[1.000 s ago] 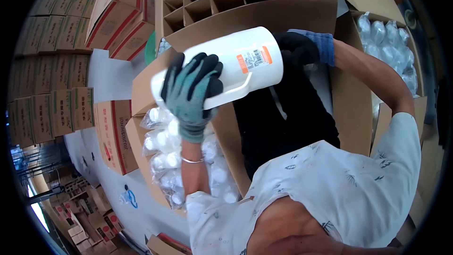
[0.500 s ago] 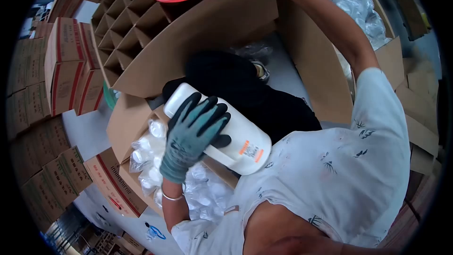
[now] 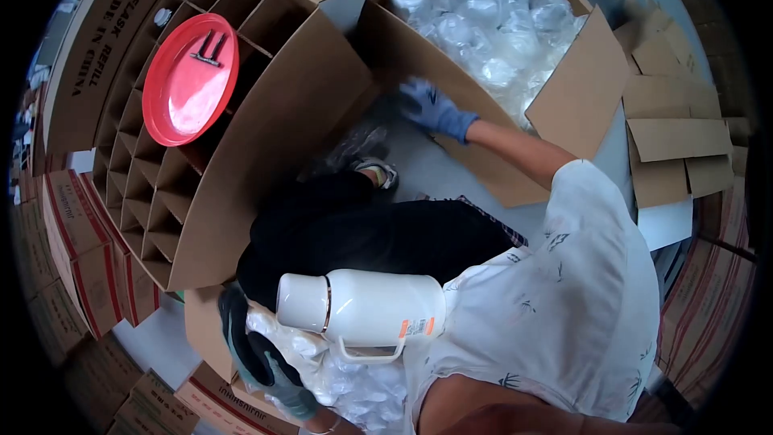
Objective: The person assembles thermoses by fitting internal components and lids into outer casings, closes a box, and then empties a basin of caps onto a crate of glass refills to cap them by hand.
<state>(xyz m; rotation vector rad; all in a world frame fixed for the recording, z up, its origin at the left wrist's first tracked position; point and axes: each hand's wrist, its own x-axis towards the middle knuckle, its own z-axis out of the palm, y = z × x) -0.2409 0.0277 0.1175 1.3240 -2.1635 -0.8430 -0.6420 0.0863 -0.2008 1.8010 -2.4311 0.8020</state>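
Note:
A white vacuum flask (image 3: 382, 306) lies on its side across my lap, its base against my shirt, cup end to the left and handle downward. My left hand (image 3: 270, 362), in a teal glove with black fingers, is beside the flask's cup end, apart from it. Its fingers are bent but spread, with nothing visible in them. My right hand (image 3: 435, 106), in a blue glove, is in the air between two cartons; motion smears its fingers. A red dish (image 3: 183, 105) with small dark metal tools (image 3: 209, 50) rests on the divided carton (image 3: 266, 145).
An open carton (image 3: 463, 72) at upper right is full of plastic-wrapped, glassy items (image 3: 499, 32). More wrapped white items (image 3: 354, 387) fill a box below the flask. Printed cartons (image 3: 80, 250) are stacked at left; flattened cardboard (image 3: 680, 129) lies at right.
My left hand has let go of the flask and moved down-left. The flask now lies level in the view. My right hand has come away from the red dish, and the view has shifted.

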